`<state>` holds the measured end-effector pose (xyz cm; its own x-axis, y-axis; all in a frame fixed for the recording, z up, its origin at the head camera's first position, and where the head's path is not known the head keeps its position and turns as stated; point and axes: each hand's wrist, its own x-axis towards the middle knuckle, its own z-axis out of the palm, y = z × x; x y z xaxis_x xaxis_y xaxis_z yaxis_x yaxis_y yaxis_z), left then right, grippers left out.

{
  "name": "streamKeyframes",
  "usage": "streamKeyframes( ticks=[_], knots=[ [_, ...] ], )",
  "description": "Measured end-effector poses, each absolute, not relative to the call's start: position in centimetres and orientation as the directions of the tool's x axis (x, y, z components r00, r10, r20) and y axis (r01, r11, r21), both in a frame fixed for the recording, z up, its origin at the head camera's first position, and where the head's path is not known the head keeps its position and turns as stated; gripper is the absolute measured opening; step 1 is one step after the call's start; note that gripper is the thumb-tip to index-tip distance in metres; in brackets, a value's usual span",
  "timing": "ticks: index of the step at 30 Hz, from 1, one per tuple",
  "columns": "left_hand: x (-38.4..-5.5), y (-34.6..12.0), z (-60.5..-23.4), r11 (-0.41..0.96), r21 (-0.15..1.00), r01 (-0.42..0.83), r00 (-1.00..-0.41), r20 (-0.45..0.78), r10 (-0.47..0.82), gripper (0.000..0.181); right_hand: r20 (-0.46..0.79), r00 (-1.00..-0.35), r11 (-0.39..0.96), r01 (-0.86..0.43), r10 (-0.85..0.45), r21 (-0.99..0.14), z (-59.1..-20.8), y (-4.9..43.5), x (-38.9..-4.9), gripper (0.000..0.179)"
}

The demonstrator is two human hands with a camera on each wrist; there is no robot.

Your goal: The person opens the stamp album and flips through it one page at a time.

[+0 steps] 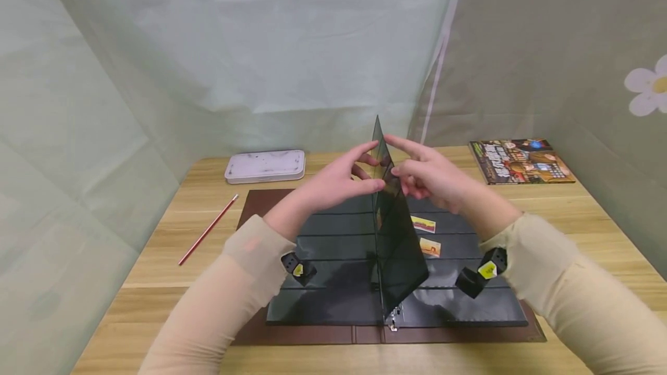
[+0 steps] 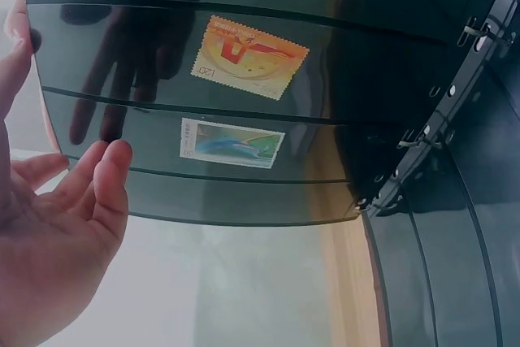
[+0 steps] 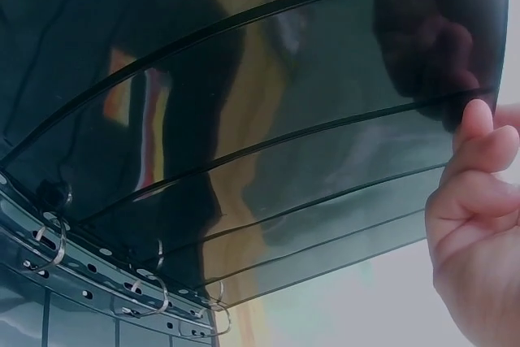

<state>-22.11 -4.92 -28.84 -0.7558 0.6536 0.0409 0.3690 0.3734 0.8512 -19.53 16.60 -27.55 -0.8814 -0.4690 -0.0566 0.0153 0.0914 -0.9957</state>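
A dark stamp album [image 1: 453,333] with strip pockets and metal rings [image 1: 394,320] lies spread on the table. One album page [image 1: 398,247] stands almost upright between both hands, leaning slightly right. My left hand [image 1: 341,178] has its fingers spread and touches the page near the free edge from the left. From the other side, my right hand [image 1: 435,178] holds that edge with bent fingers. In the left wrist view, an orange stamp [image 2: 250,56] and a blue-green stamp [image 2: 231,144] sit in separate strips. Two more stamps, including an orange one [image 1: 429,247], show on the right-hand page.
A white metal case [image 1: 266,165] lies at the back left, with a red pencil [image 1: 208,230] in front of it. At the back right is a colourful booklet [image 1: 521,162]. Curtain-like cloth [image 1: 312,57] hangs behind the wooden table [image 1: 167,305].
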Motion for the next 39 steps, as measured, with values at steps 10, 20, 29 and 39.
streamKeyframes(
  ticks=[10,20,29,39],
  knots=[
    [-22.0,-4.7,-28.6,0.35,0.864,0.362,-0.756,0.052,0.653,0.078,-0.031,-0.856,0.03,0.018,-0.516,-0.999,-27.9,16.4,-19.8,0.065],
    [-22.1,-5.0,-28.4,0.34,0.877,0.34,-0.754,0.038,0.656,0.073,-0.049,-0.849,0.07,0.014,-0.526,-0.997,-28.0,16.1,-19.8,0.067],
    [-21.9,-5.2,-27.9,0.35,0.877,0.329,-0.762,0.027,0.647,0.074,-0.056,-0.853,0.084,0.014,-0.518,-0.996,-28.2,15.8,-20.0,0.071],
    [-22.1,-5.7,-28.1,0.372,0.861,0.346,-0.764,0.029,0.644,0.074,-0.061,-0.865,0.158,-0.021,-0.498,-0.987,-28.5,16.3,-20.2,0.069]
  ],
)
